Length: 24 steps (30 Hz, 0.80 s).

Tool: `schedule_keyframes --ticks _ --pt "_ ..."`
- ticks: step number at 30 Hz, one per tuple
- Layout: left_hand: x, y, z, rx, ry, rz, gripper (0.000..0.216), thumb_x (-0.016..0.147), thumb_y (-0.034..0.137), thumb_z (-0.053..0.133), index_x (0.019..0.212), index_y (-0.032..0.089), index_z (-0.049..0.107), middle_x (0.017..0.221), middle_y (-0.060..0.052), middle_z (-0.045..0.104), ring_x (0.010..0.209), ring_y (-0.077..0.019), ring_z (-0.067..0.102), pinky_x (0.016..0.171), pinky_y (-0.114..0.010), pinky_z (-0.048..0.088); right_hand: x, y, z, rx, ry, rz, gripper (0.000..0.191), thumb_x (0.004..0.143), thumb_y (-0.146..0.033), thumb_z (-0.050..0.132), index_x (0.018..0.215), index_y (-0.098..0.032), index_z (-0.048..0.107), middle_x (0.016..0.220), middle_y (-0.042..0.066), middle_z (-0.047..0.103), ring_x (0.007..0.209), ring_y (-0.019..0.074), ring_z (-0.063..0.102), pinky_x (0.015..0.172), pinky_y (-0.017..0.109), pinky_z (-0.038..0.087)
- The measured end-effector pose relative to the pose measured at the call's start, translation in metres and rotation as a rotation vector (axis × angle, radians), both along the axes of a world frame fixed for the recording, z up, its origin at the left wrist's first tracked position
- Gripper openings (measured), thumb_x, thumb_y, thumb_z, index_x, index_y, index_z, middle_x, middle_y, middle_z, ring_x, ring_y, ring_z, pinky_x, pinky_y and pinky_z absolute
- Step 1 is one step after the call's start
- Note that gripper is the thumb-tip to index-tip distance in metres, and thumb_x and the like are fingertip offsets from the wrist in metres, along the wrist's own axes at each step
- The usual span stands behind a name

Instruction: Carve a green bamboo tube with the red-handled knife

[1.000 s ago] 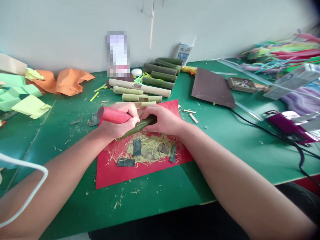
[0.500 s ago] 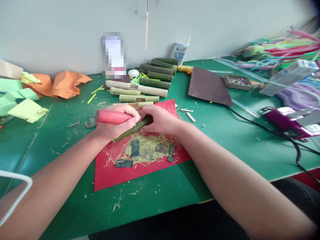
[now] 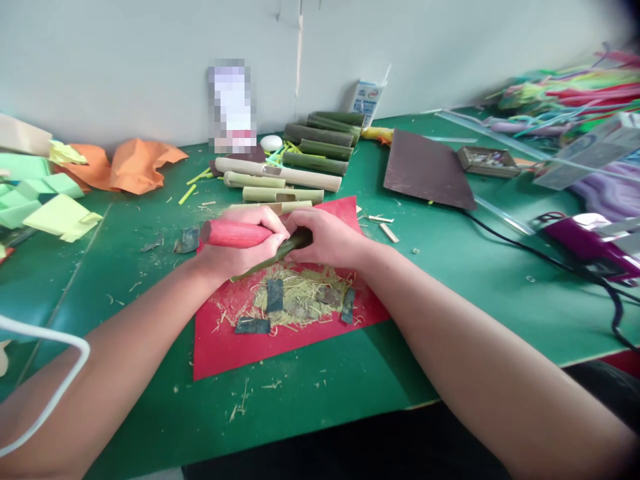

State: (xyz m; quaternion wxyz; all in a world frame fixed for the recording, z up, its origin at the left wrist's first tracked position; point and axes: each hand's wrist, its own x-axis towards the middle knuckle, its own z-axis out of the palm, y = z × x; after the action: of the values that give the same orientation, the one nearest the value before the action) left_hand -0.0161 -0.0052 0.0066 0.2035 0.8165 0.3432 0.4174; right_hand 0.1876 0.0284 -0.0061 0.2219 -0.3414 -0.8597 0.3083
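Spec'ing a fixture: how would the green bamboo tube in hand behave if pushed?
Likely apt to roll: the green bamboo tube has rounded sides. Probably stiff: its visible length looks straight. Perhaps slippery: its skin looks smooth.

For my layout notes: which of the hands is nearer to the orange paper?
Left. The left hand, around the red handle, is right of the orange paper and lower in view; the right hand is farther right.

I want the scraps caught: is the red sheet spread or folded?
Spread: the red sheet lies flat on the green table, shavings strewn over it; beneath the bamboo piece, cannot tell.
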Motion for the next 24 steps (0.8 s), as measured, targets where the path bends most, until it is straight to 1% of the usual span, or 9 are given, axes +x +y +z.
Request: schedule_keyframes --ticks 5,10,13,16,20,22,24 --pt "-0.0025 0.0002 -0.0003 0.008 -0.016 -0.013 0.011 0.078 0.013 0.060 0.071 0.019 0.066 0.075 -0.001 0.072 0.068 -0.0140 0.065 0.065 -0.029 0.051 0.0023 0.0008 -0.0005 0.007 -0.006 0.020 0.025 0.070 -0.022 0.077 0.091 -0.018 0.064 0.099 0.005 0.068 0.088 0.0186 0.060 0.074 0.030 0.043" --pt "-0.0049 -0.0003 -0.0029 0.028 -0.072 -0.058 0.012 0.077 0.012 0.059 0.067 0.018 0.061 0.072 -0.001 0.069 0.065 -0.0134 0.063 0.062 -0.029 0.049 0.0023 0.0018 0.0002 0.040 -0.033 0.015 0.027 0.068 -0.024 0.080 0.088 -0.018 0.062 0.094 0.004 0.066 0.083 0.0176 0.057 0.071 0.030 0.041" --pt "-0.0072 -0.0008 -0.0063 0.045 -0.102 -0.048 0.011 0.077 0.014 0.059 0.068 0.019 0.061 0.070 0.000 0.068 0.063 -0.0135 0.062 0.061 -0.030 0.049 0.0016 0.0020 0.0007 0.051 -0.040 0.007 0.026 0.068 -0.024 0.079 0.087 -0.018 0.062 0.091 0.003 0.064 0.081 0.0168 0.055 0.070 0.029 0.040" --pt "-0.0085 -0.0017 -0.0081 0.038 -0.099 -0.026 0.010 0.078 0.016 0.060 0.068 0.019 0.063 0.071 -0.001 0.069 0.066 -0.0146 0.063 0.063 -0.031 0.051 0.0010 0.0023 0.0011 0.038 -0.039 0.012 0.026 0.068 -0.025 0.079 0.087 -0.018 0.062 0.090 0.003 0.064 0.079 0.0165 0.055 0.068 0.029 0.039" --pt "-0.0065 -0.0021 -0.0063 -0.046 -0.168 0.037 0.015 0.086 0.025 0.058 0.074 0.019 0.066 0.077 -0.002 0.071 0.070 -0.0148 0.066 0.066 -0.030 0.054 0.0006 0.0019 0.0021 -0.001 -0.014 0.027 0.025 0.068 -0.021 0.077 0.089 -0.018 0.063 0.094 0.004 0.065 0.082 0.0168 0.056 0.069 0.029 0.041" --pt "-0.0046 -0.0021 -0.0039 -0.065 -0.156 0.048 0.015 0.088 0.030 0.061 0.079 0.020 0.067 0.082 -0.002 0.073 0.077 -0.0161 0.068 0.072 -0.031 0.056 0.0006 0.0015 0.0026 -0.006 -0.015 0.017 0.025 0.068 -0.021 0.077 0.087 -0.019 0.062 0.092 0.003 0.064 0.080 0.0162 0.055 0.069 0.028 0.040" --pt "-0.0032 -0.0022 -0.0015 -0.069 -0.115 0.020 0.014 0.087 0.033 0.064 0.083 0.021 0.068 0.087 -0.003 0.074 0.084 -0.0179 0.069 0.079 -0.033 0.057 0.0006 0.0013 0.0029 -0.011 -0.021 0.010 0.025 0.067 -0.021 0.077 0.085 -0.019 0.060 0.090 0.002 0.063 0.078 0.0153 0.054 0.067 0.028 0.038"
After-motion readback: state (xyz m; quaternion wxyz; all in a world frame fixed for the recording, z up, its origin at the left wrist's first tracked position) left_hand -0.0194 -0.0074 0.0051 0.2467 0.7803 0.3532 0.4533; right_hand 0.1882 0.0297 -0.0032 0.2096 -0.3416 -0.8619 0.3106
